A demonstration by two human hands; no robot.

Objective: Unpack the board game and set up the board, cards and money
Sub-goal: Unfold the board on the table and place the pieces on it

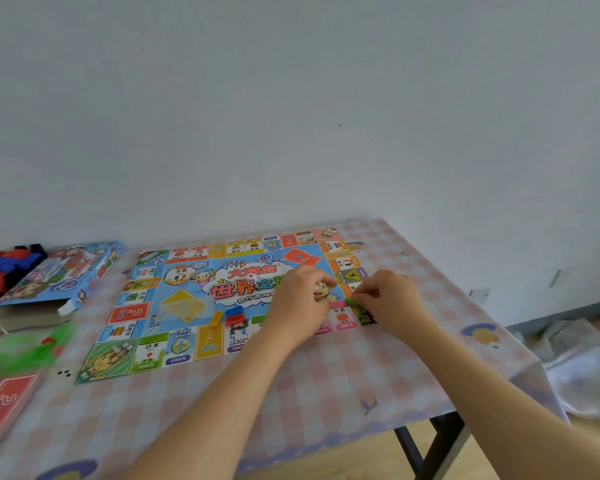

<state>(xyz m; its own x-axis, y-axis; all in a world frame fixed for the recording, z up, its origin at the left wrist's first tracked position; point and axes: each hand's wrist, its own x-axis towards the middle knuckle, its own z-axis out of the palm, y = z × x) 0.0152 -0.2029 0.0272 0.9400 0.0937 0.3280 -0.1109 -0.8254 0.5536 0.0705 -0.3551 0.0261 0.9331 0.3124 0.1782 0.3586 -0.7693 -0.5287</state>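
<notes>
**Placing pieces on the unfolded board**

The board [222, 299] lies flat at centre frame on the checked table [343, 386], with an orange card deck [302, 257] on its upper right and yellow, blue and red pieces [231, 317] near its lower edge. The right hand [392, 303] pinches a small green piece [350, 301] at the board's right edge. The left hand [300, 306] is curled, possibly holding more pieces; I cannot tell. The box [59, 275] sits at left. Next: set the green piece down, then lay out the cards [4, 407] at lower left.
</notes>
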